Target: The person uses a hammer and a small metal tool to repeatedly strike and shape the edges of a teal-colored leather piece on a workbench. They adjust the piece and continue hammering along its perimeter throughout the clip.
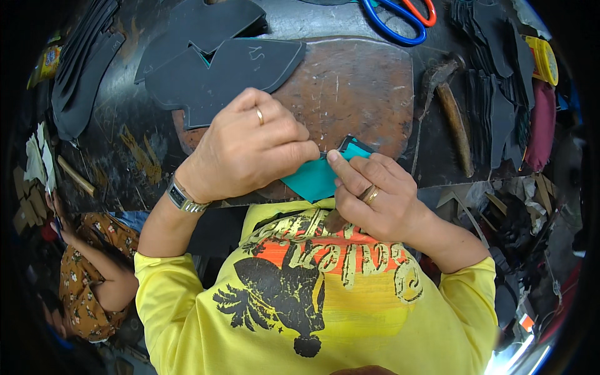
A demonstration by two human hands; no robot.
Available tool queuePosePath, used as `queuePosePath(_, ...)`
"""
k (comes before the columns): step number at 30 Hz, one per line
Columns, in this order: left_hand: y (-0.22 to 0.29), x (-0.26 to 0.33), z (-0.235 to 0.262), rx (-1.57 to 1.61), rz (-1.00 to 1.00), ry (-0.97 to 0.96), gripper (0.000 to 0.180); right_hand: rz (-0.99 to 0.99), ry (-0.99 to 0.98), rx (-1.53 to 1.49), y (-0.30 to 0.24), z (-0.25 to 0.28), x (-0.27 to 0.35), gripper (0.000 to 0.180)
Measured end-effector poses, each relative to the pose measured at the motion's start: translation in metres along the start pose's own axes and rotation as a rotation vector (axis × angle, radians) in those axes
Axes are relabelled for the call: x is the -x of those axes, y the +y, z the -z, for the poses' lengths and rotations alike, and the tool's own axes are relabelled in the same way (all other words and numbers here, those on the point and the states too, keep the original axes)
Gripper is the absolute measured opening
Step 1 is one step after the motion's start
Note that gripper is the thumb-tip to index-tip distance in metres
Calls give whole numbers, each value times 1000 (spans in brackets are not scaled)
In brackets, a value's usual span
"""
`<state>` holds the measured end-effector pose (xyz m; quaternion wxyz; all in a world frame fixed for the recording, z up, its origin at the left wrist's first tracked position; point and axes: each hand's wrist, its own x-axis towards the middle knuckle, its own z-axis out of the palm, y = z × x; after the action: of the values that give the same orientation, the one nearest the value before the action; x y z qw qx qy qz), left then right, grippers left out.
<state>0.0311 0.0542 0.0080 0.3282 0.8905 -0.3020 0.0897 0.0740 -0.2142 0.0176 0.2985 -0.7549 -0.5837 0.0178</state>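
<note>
Teal piece (315,177): you hold it between both hands, just above your chest and over the near edge of the brown board (350,94).
Left hand (247,147): your fingers are curled tight, pinching the piece's upper edge at the thumb tip; a ring sits on one finger and a metal watch (183,198) on the wrist.
Right hand (375,194): your thumb presses on the piece's top edge from the right, the other fingers folded beneath it; a ring shows here too.
Beyond your left hand: two dark cut-out shapes (212,59) lie overlapping on the board's far left, partly off it.
Far left of your left hand: a fanned stack of dark sole-shaped pieces (84,62).
Beyond your right hand: blue and red scissors (400,15) at the far edge of the bench.
Right of your right hand: a hammer (453,112) with a wooden handle, then more stacked dark cut pieces (500,94).
In the way: nothing lies between your hands and the board; your knuckles hide the piece's left part.
Look of the piece: flat, thin, bright teal, with a dark rim at its top right corner; its full outline cannot be told.
Lower left: another person's arm in a patterned sleeve (87,275).
</note>
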Motion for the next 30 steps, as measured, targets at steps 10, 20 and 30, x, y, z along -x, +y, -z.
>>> queuePosePath(10,-8,-9,2,44,102,-40,24,156,-157,284,-7,0,-16,19)
queuePosePath(20,-6,-10,0,48,96,-14,16,-13,26,-26,-5,-5,-5,19)
queuePosePath(30,-6,-9,-2,40,86,-22,17,-69,-2,-89,-7,-11,4,20)
